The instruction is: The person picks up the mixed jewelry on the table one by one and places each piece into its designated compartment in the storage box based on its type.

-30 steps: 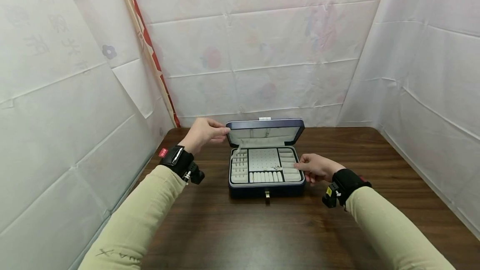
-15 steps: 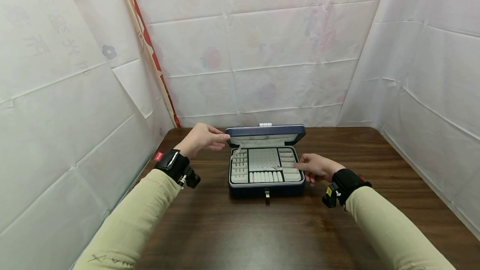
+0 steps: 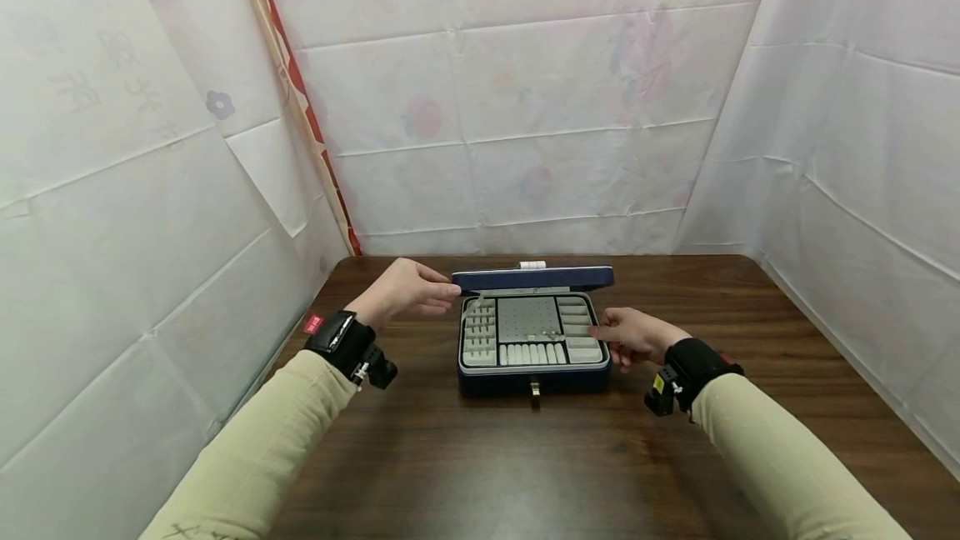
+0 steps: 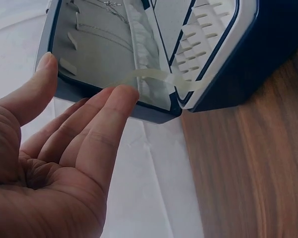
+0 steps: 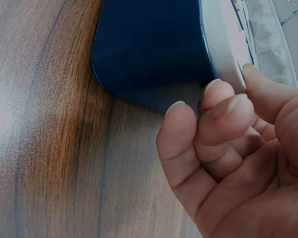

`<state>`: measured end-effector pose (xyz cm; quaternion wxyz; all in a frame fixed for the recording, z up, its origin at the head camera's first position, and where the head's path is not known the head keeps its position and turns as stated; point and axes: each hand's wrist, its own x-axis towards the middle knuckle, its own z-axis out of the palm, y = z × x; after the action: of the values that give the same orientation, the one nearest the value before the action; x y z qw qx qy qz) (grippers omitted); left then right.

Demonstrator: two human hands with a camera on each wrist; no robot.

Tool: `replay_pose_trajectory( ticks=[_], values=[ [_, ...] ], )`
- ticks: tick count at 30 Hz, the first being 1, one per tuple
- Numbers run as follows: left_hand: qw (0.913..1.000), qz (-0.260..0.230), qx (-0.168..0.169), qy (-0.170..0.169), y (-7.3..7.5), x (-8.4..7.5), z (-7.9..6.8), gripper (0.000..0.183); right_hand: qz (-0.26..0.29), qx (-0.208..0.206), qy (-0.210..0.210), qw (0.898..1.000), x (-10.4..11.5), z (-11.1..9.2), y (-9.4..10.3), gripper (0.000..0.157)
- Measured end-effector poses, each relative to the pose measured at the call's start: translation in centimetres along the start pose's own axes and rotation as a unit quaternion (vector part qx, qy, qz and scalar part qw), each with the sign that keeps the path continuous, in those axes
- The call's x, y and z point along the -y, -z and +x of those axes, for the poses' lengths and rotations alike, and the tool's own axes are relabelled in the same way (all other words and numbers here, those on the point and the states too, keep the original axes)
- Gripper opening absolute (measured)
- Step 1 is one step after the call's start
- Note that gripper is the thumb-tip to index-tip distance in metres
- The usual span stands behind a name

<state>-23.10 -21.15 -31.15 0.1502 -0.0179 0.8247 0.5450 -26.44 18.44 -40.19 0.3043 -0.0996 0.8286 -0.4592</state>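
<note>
A navy jewelry box (image 3: 495, 386) stands on the table with its lid (image 3: 532, 279) tilted partly down over the back. Inside is a pale tray of compartments, ring rolls and a dotted panel (image 3: 527, 319). At the lid's left corner, my left hand (image 3: 405, 286) holds the edge, thumb on the rim and straight fingers along the side. Thin necklaces (image 4: 102, 32) hang inside the lid in the left wrist view. My right hand (image 3: 637, 336) grips the box's right wall, thumb over the pale rim (image 5: 223, 49) and curled fingers outside. A gold clasp (image 3: 535, 390) hangs at the front.
The dark wooden table (image 3: 480, 473) extends around the box. White printed sheeting (image 3: 487, 107) encloses the back and both sides. A pale ribbon (image 4: 159, 75) links the lid and the base at the left.
The lid has swung down and forward, showing more of its outside and less of its lining. My left hand has moved down with it. My right hand has kept its place.
</note>
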Motion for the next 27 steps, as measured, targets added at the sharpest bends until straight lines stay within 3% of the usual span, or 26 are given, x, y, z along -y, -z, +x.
replay_pose_trajectory(
  ticks=[11, 27],
  values=[
    [0.9989, 0.04, -0.005, -0.024, -0.7, 1.1, -0.8, 0.053, 0.007, -0.004, -0.005, 1.0, -0.3, 0.2, 0.0, 0.034],
    [0.9998, 0.007, -0.004, -0.019, -1.8, 2.6, -1.6, 0.056, 0.024, 0.002, -0.001, 1.0, -0.6, 0.0, 0.1, 0.033]
  ],
)
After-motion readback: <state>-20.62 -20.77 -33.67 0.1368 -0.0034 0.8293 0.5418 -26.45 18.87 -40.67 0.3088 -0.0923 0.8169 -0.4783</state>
